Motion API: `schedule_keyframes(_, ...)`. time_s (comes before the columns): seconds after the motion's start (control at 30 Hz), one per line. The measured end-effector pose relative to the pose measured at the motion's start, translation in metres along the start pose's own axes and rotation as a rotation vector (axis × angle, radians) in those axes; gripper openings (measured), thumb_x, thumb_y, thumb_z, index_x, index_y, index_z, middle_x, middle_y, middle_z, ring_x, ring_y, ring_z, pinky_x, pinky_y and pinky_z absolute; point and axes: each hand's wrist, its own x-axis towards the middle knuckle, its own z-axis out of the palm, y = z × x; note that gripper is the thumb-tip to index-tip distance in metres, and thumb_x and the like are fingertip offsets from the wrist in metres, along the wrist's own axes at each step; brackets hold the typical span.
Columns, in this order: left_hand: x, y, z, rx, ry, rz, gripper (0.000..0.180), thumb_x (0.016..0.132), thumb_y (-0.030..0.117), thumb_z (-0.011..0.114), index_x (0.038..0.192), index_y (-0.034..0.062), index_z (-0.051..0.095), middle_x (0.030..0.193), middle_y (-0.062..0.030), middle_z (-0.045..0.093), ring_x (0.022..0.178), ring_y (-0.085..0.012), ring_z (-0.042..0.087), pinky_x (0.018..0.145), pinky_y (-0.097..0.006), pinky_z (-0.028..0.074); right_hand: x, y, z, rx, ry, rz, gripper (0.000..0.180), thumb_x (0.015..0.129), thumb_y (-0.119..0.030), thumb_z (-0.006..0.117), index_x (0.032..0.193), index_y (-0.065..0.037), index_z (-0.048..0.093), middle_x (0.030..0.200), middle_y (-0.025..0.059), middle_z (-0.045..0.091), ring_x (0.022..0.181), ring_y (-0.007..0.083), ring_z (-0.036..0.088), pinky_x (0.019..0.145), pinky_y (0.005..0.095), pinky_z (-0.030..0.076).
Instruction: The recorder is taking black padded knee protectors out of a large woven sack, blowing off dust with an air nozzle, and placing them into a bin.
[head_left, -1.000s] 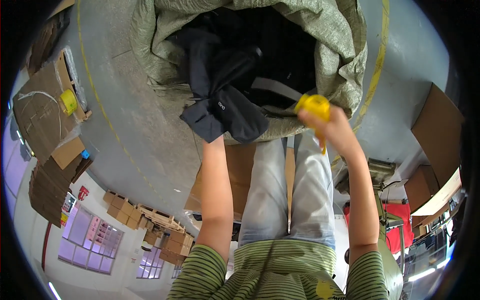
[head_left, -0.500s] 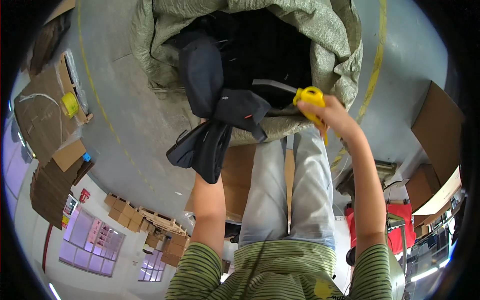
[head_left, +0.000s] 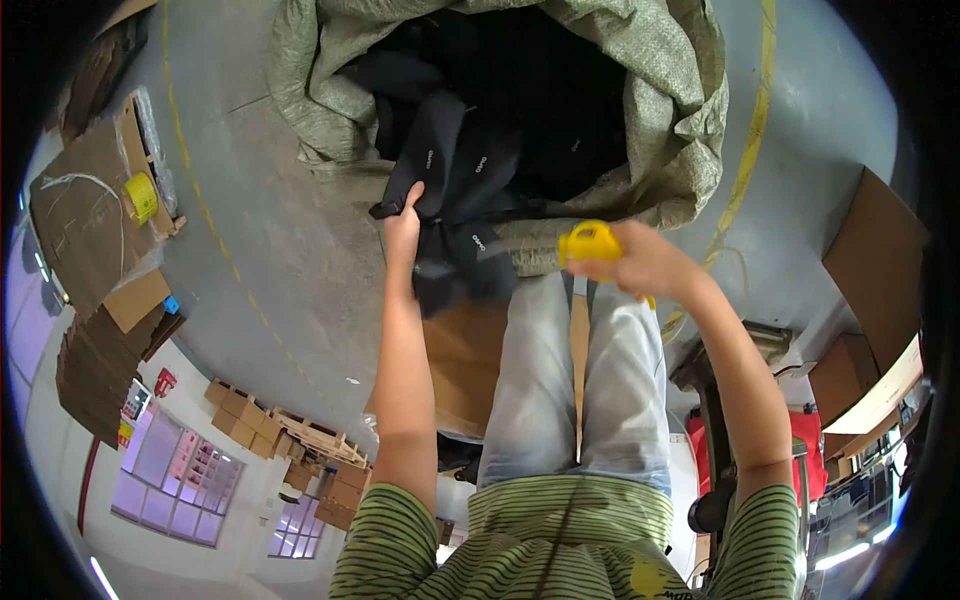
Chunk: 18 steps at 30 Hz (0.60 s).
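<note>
Passage into the sack [head_left: 675, 150] lies from above, over the right half of its mouth. Its thick rolled rim bars a level approach at the right edge. Dark fabric pieces [head_left: 475, 165], with the left hand [head_left: 403, 215] on them, block the near-left edge; the right hand [head_left: 642, 262] and yellow tool [head_left: 588, 243] crowd the near edge. Floor [head_left: 240, 130] beyond the left edge leaves room to pass.

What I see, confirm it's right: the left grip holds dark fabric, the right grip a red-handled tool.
The handle colour is wrong: the head view shows a yellow-handled tool, not red, in the right grip. The left grip does hold dark fabric.
</note>
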Motion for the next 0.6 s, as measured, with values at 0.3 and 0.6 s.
schedule_keyframes(0.3,-0.057,0.064,-0.016,-0.186,-0.088,-0.306,0.05,0.078,0.029,0.069,0.116,-0.0015,0.056,0.113,-0.0099,0.058,0.1,-0.0197,0.057,0.085,-0.03,0.044,0.007,0.02,-0.008,0.097,0.32,0.013,0.049,0.075,-0.048,0.068,0.075,0.0,0.061,0.056,0.0034,0.056,0.044,0.0106,0.051,0.046,0.0262,0.042)
schedule_keyframes(0.6,-0.195,-0.027,-0.158,-0.568,0.251,-0.495,0.052,0.086,0.04,0.057,0.127,0.0089,0.049,0.12,-0.0038,0.054,0.107,-0.0202,0.053,0.091,-0.03,0.041,-0.008,0.0,0.023,0.168,-0.009,-0.006,0.053,0.087,-0.052,0.052,0.095,-0.001,0.063,0.063,0.0034,0.059,0.051,0.0073,0.053,0.048,0.0191,0.041)
